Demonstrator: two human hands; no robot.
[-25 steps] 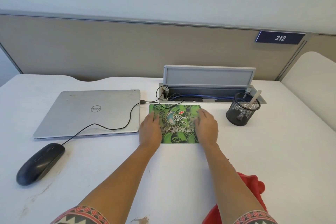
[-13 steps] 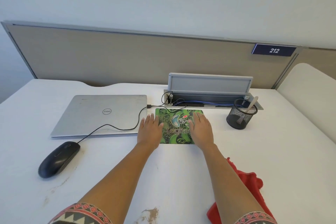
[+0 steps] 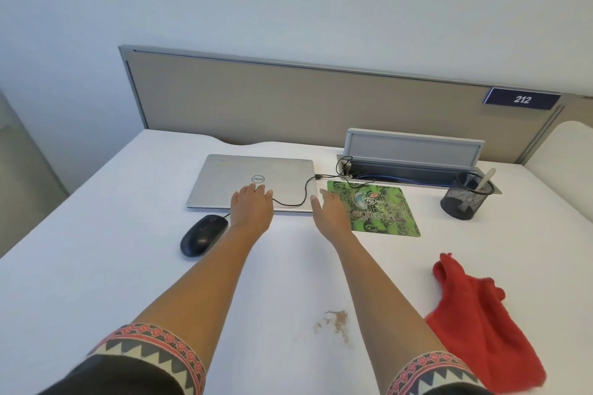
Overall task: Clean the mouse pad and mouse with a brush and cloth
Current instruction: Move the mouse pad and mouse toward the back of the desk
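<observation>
Mouse pad (image 3: 378,207) — a thin, flat rectangle printed in glossy green swirls with a Logitech logo — is seen lying flat on the white worktop (image 3: 128,234), just right of a closed silver laptop (image 3: 253,181). The left hand (image 3: 252,206) is spread flat, fingers extended, over the laptop's near edge, nothing gripped. The right hand (image 3: 330,213) is likewise open and empty, its outer edge overlapping the pad's left margin. A smooth black oval mouse (image 3: 202,234) is set near the laptop's front-left corner, its thin cable (image 3: 301,199) looped across the lid. A rumpled red cloth (image 3: 481,321) is draped at the near right. A black wire-mesh cup (image 3: 465,202) stands right of the pad, a pale handle (image 3: 486,178) — possibly the brush — leaning inside.
</observation>
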